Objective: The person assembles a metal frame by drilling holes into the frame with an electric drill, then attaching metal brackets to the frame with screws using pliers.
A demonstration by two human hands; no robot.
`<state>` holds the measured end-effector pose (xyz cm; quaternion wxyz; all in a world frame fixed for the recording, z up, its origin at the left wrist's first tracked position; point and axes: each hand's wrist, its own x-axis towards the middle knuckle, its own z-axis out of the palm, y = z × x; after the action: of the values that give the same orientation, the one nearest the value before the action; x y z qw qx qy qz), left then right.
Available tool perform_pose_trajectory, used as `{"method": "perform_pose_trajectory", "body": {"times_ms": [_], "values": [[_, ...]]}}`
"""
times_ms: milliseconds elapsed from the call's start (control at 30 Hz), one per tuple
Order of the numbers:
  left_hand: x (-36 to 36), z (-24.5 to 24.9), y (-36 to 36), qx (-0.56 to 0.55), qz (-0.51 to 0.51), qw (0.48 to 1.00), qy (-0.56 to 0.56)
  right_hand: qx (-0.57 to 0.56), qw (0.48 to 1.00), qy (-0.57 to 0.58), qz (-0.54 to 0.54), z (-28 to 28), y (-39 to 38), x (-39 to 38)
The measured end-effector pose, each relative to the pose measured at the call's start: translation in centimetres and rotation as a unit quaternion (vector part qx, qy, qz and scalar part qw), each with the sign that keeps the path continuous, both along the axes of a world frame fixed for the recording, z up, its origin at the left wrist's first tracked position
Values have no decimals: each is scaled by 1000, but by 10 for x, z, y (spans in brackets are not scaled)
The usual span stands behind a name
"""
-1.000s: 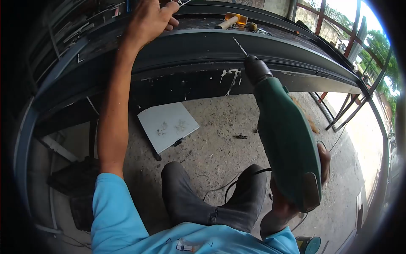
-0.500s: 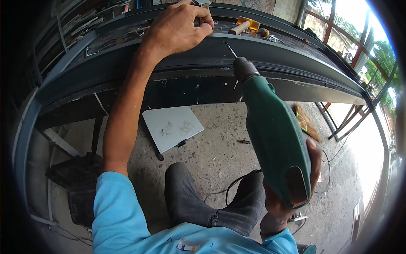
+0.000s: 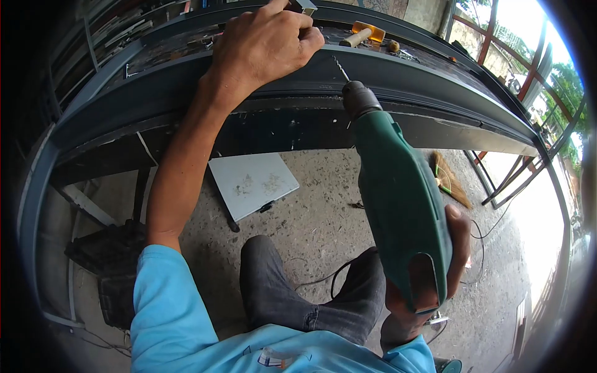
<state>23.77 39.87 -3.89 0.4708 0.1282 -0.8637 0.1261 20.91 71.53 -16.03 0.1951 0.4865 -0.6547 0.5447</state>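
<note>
My right hand [image 3: 459, 248] is wrapped around the rear handle of a green power drill [image 3: 401, 186]. The twist bit [image 3: 340, 68] in its chuck points forward, its tip right at the inner face of a dark grey metal bar [image 3: 423, 78]. My left hand [image 3: 264, 53] is closed over the far side of that bar, left of the bit. A small shiny metal piece [image 3: 305, 7] with a squared end sticks out from its curled fingers; most of it is hidden behind the hand.
Beyond the bar lie a mallet with an amber head [image 3: 373, 32] and small metal parts. Below, a pale flat panel [image 3: 254, 185] rests on the concrete floor. A broom head [image 3: 452, 180] and a cable [image 3: 336, 280] are nearby; a black crate [image 3: 115, 267] stands left.
My left hand has shifted slightly right and down in view with the metal piece. The drill has tilted a little more upright, its bit tip staying close to the bar.
</note>
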Motion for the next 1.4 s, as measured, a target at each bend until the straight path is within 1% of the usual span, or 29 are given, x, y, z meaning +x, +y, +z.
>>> {"method": "perform_pose_trajectory", "body": {"times_ms": [33, 67, 133, 167, 200, 267, 333, 400, 433, 500, 733, 800, 933, 1000, 1067, 1133, 1200, 1267, 1300, 1400], "values": [[3, -2, 6, -24, 38, 999, 0, 18, 999, 23, -13, 4, 1, 2], [8, -3, 7, -30, 37, 999, 2, 13, 999, 25, -15, 5, -1, 1], [22, -11, 7, -13, 70, 997, 2, 2, 1000, 21, -13, 6, -5, 2], [22, -18, 8, -50, 73, 996, 20, 2, 1000, 17, -10, 6, -6, 3], [21, -22, 7, -46, 75, 996, 20, 3, 1000, 15, -6, 7, -7, 4], [19, -26, 6, -53, 59, 995, 63, 3, 1000, 10, -3, 9, -8, 5], [19, -26, 7, -61, 57, 995, 61, 0, 1000, 3, -3, 10, -8, 7], [21, -26, 9, -51, 78, 995, 28, -7, 1000, -2, -6, 11, -8, 9], [21, -26, 10, -51, 76, 995, 28, -10, 1000, -4, -6, 11, -8, 10], [23, -28, 13, -73, 83, 994, 23, -14, 1000, -9, -6, 12, -8, 12], [22, -28, 10, -56, 75, 996, 11, -30, 999, -19, -8, 17, -7, 14], [23, -26, 12, -31, 66, 997, -2, -34, 999, -23, -6, 19, -7, 14], [23, -28, 10, -40, 52, 998, 10, -47, 998, -29, -1, 20, -9, 15], [24, -27, 12, -27, 50, 998, 6, -58, 993, -88, 60, 20, -12, 18], [24, -27, 12, -30, 54, 998, 4, -43, 994, -88, 53, 19, -12, 21], [25, -27, 12, -32, 57, 998, 1, -10, 1000, -4, -15, 19, -14, 24], [25, -26, 12, -25, 53, 998, -2, -14, 999, -7, -35, 18, -13, 24], [24, -27, 10, -34, 54, 998, 4, 0, 999, -27, -29, 21, -8, 20], [24, -28, 10, -43, 56, 997, 9, -25, 997, -70, 11, 20, -6, 17], [25, -25, 15, -16, 59, 998, -3, -37, 996, -73, 23, 20, -7, 13]]}}
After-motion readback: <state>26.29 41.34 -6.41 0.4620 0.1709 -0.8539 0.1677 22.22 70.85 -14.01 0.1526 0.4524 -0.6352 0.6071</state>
